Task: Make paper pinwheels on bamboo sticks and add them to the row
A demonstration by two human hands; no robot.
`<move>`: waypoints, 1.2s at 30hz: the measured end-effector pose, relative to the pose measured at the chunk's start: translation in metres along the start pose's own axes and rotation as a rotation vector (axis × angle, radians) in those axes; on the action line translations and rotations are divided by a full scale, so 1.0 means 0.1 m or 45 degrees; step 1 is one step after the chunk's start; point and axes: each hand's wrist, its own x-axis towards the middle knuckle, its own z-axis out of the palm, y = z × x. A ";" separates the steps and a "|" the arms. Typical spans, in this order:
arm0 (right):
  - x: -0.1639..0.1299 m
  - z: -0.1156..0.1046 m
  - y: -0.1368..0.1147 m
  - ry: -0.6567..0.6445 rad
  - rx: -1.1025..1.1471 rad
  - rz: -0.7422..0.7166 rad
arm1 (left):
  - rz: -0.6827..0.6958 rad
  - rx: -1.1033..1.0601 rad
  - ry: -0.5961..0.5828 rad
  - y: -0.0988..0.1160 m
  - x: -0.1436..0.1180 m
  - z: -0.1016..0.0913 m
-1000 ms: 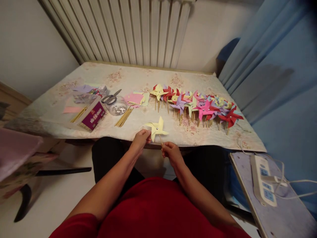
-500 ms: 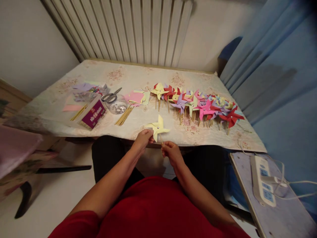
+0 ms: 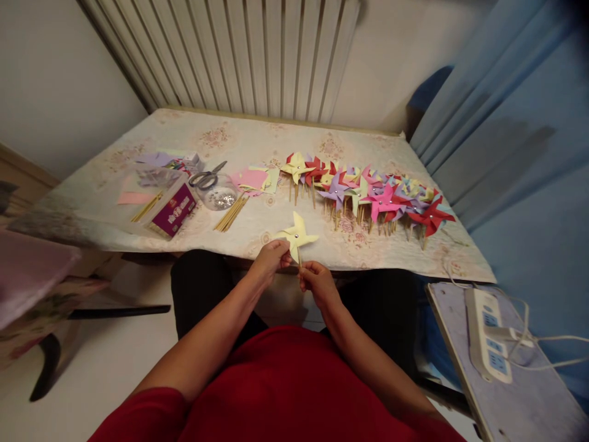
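Since the earlier frames, both hands have drawn closer together and the yellow pinwheel has shifted slightly to the right and turned a little on its stick. At the near edge of the bench, the left hand has its fingers pinched together on the lower left blade of the yellow pinwheel, while the right hand is closed around the thin wooden stick below the paper head, so the pinwheel is held upright between the two hands, just above the bench edge and in front of the person's lap. A small shiny pin marks the centre of the paper head. Farther back on the bench, to the right, lies a row of finished pinwheels in yellow, red, purple, pink and pale green, their sticks pointing toward the person and their heads overlapping. Left of that row rest loose paper squares, pink and pale yellow, and a loose bundle of wooden sticks. Beside these stands a clear jar with scissors laid across its top, and next to it an open purple box with more sticks. On a separate surface at the lower right lies a white power strip with its cable.
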 end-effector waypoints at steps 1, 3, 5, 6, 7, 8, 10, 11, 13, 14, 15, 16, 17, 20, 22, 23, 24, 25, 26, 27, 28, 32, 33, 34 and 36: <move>0.00 0.00 0.00 -0.002 0.005 0.000 | -0.001 -0.007 -0.007 -0.01 0.00 0.00; -0.01 0.01 0.00 -0.005 0.016 0.003 | -0.004 -0.024 -0.022 -0.03 0.01 0.01; -0.01 0.02 -0.01 -0.001 0.014 0.006 | -0.014 -0.042 -0.037 -0.05 0.01 0.01; -0.01 0.02 -0.01 0.005 0.007 0.009 | -0.020 -0.051 -0.042 -0.06 0.01 0.01; -0.01 0.02 -0.02 0.012 -0.002 0.011 | -0.027 -0.060 -0.049 -0.07 0.02 0.01; -0.01 0.03 -0.02 0.020 -0.010 0.011 | -0.034 -0.071 -0.057 -0.07 0.02 0.01; -0.02 0.03 -0.03 0.028 -0.017 0.010 | -0.047 -0.100 -0.078 -0.08 0.02 0.00; -0.02 0.03 -0.04 0.027 -0.018 0.008 | -0.053 -0.114 -0.091 -0.08 0.02 -0.01; -0.02 0.03 -0.04 0.024 -0.018 0.003 | -0.062 -0.137 -0.109 -0.08 0.03 -0.01; -0.02 0.03 -0.04 0.021 -0.018 0.000 | -0.065 -0.144 -0.115 -0.08 0.03 -0.01; -0.02 0.03 -0.04 0.018 -0.016 -0.002 | -0.069 -0.150 -0.119 -0.08 0.03 -0.01; -0.02 0.02 -0.04 0.015 -0.014 -0.002 | -0.074 -0.157 -0.120 -0.08 0.03 -0.01; -0.02 0.02 -0.04 0.014 -0.010 -0.004 | -0.081 -0.165 -0.121 -0.08 0.03 0.00; -0.02 0.02 -0.04 0.011 -0.002 -0.011 | -0.093 -0.193 -0.137 -0.08 0.03 0.01; -0.02 0.03 -0.04 0.012 -0.004 -0.014 | -0.086 -0.189 -0.136 -0.08 0.02 0.02; -0.02 0.03 -0.04 0.012 -0.008 -0.011 | -0.080 -0.178 -0.128 -0.08 0.02 0.02; -0.02 0.03 -0.04 0.010 -0.012 -0.007 | -0.076 -0.164 -0.115 -0.08 0.01 0.03; -0.02 0.03 -0.04 0.008 -0.016 -0.003 | -0.074 -0.148 -0.104 -0.09 0.01 0.03; -0.03 0.03 -0.04 0.007 -0.017 -0.002 | -0.074 -0.134 -0.096 -0.09 0.01 0.04; -0.03 0.03 -0.04 0.006 -0.015 -0.004 | -0.075 -0.125 -0.093 -0.09 0.01 0.04; -0.03 0.03 -0.04 0.005 -0.011 -0.008 | -0.076 -0.121 -0.093 -0.09 0.01 0.04; -0.03 0.01 -0.05 0.010 -0.008 -0.011 | -0.055 -0.136 -0.126 -0.10 0.02 -0.01; -0.02 0.01 -0.05 0.014 -0.008 -0.008 | -0.047 -0.145 -0.132 -0.10 0.02 -0.03; -0.02 0.00 -0.05 0.018 -0.004 -0.005 | -0.040 -0.154 -0.131 -0.10 0.03 -0.04; -0.02 0.00 -0.05 0.019 0.007 0.000 | -0.031 -0.167 -0.117 -0.10 0.03 -0.07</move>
